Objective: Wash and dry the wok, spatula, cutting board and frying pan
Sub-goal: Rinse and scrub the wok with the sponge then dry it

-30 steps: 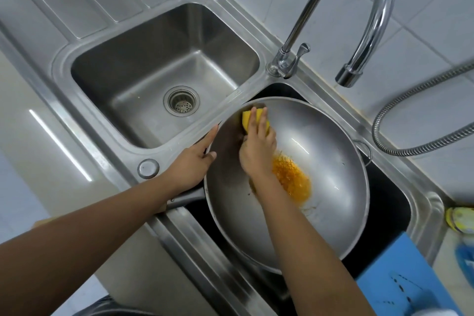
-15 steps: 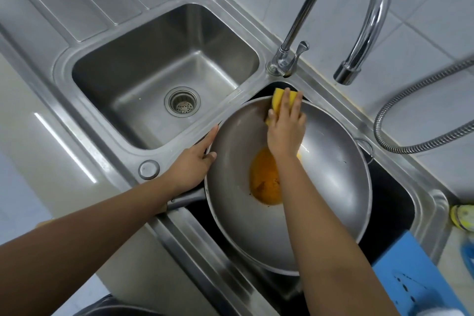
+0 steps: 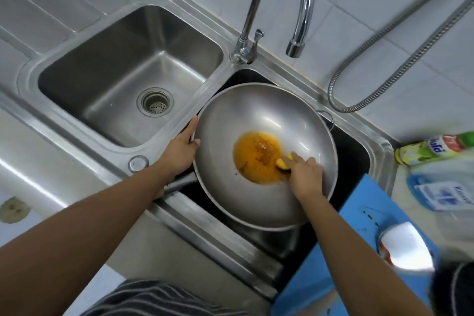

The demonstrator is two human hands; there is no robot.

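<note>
Item: wok (image 3: 230, 123), steel, sitting in the right basin of the sink (image 3: 213, 84), with orange residue (image 3: 252, 159) pooled at its bottom. The left grip (image 3: 179, 151) clasps the rim, thumb over the edge and fingers along the outside. The right grip (image 3: 305, 174) is curled down on a yellow sponge (image 3: 283, 163) at the edge of the pool. Hazards, as judged: a hard scrub could rock the round wok out of its one-handed rim hold and slop greasy residue toward the blue cutting board (image 3: 359, 213) just beside it, and slick fingers could lose the sponge.
</note>
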